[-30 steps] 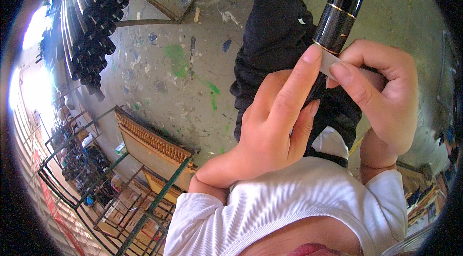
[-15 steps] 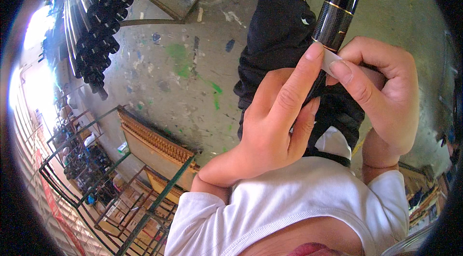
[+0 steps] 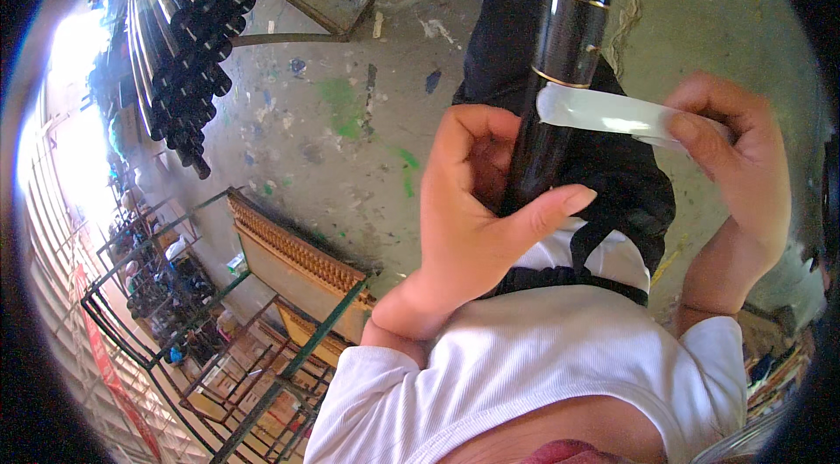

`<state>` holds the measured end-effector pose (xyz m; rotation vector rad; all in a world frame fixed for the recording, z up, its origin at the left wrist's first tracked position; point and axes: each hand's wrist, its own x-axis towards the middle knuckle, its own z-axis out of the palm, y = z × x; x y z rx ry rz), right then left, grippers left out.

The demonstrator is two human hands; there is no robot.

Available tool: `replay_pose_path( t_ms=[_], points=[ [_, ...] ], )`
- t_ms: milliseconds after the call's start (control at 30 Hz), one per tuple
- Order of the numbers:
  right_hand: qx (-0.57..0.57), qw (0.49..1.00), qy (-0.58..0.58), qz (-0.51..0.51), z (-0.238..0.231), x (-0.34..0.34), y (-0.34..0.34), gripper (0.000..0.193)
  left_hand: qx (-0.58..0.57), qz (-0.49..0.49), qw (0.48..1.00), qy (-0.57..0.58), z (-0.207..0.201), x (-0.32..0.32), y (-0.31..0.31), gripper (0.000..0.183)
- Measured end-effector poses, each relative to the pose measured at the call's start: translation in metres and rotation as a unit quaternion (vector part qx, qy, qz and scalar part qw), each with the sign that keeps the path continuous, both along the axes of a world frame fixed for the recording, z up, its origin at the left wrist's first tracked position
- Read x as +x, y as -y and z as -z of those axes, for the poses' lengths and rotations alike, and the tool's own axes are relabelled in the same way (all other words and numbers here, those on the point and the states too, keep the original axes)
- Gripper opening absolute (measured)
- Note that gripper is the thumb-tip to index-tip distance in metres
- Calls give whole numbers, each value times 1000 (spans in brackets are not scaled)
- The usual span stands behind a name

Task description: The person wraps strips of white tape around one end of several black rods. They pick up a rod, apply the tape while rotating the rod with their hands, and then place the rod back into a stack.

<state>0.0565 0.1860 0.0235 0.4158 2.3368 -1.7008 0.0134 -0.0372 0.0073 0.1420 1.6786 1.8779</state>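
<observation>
A glossy black fishing rod [image 3: 570,37] with thin gold rings runs from the top edge down to my lap. My left hand [image 3: 468,210] is curled round its lower part, fingers behind the rod and thumb extended along the near side. Stuck to the rod just below the lower gold ring is one end of a white tape strip [image 3: 604,112]. The strip stretches taut to the right, where my right hand [image 3: 739,145] pinches it between thumb and fingers. Part of the tape in the right hand is hidden by the fingers.
At the upper left stands a bundle of black-ended rods [image 3: 197,53]. A green metal rack frame [image 3: 289,359] and a wooden rack with a notched edge [image 3: 293,241] are at the lower left. The concrete floor [image 3: 394,88] has green paint stains.
My right hand has moved right, drawing out a longer strip of tape from the rod. My left hand has shifted from pressing the tape to curling round the rod below it.
</observation>
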Motion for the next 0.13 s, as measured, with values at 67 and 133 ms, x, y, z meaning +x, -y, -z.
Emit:
replay_pose_path(
  t_ms=[67,133],
  points=[
    [-3,1000,-17,15,4,4,-2,22,16,-8,999,27,1,-1,3,54],
    [-4,999,-31,24,5,7,-3,22,50,0,997,56,2,-2,9,56]
  ],
)
